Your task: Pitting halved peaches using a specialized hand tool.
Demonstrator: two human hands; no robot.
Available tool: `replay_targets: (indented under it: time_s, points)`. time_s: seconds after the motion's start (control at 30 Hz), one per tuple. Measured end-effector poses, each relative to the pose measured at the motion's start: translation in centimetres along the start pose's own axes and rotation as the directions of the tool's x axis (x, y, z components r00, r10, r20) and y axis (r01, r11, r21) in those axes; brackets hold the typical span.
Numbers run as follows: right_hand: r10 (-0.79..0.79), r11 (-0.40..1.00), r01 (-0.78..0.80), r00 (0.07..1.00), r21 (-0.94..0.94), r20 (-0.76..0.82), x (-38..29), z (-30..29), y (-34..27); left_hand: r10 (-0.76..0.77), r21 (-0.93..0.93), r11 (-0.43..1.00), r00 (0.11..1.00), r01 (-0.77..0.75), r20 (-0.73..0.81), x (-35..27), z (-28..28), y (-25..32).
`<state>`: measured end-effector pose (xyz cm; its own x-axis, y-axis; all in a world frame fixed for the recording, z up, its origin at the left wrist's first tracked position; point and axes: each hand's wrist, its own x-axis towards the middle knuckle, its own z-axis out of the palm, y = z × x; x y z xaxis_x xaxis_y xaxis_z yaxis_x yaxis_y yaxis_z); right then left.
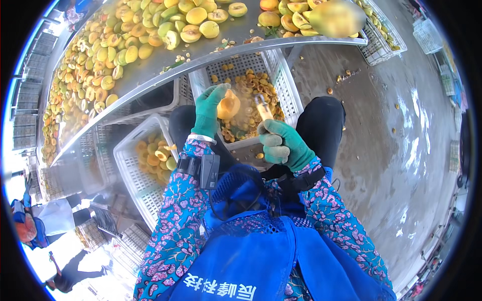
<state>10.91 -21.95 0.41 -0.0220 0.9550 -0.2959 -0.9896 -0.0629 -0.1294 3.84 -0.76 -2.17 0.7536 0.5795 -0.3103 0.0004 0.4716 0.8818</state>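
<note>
My left hand (209,109), in a green glove, holds a halved yellow peach (228,105) by its side, its cut face partly showing. My right hand (285,145), gloved alike, is closed around the pale handle of a pitting tool (263,108). The tool's metal head points up and away, to the right of the peach and apart from it. Below both hands, between my knees, stands a white plastic crate (283,81) with many small brownish-yellow peach pits or scraps in it.
A metal-edged table (233,50) heaped with halved peaches (131,54) runs across the front. At left stands a white crate (124,150) with peach halves. Another filled crate (376,50) adjoins the table's right end. Scraps dot the wet floor (376,124). People (28,225) are at far left.
</note>
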Motion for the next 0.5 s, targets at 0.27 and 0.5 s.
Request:
replay_targets:
  time_s: [0.27, 0.5]
  points:
    - [-0.481, 0.7, -0.055, 0.701, -0.712, -0.527, 1.1, 0.5, -0.1, 0.396, 0.901, 0.042, 0.835, -0.432, 0.382, -1.6, 2.1, 0.6]
    - [-0.528, 0.658, -0.016, 0.703, -0.753, -0.477, 0.7, 0.0, -0.2, 0.762, 0.989, -0.065, 0.634, -0.129, 0.133, -5.1, -9.5, 10.4]
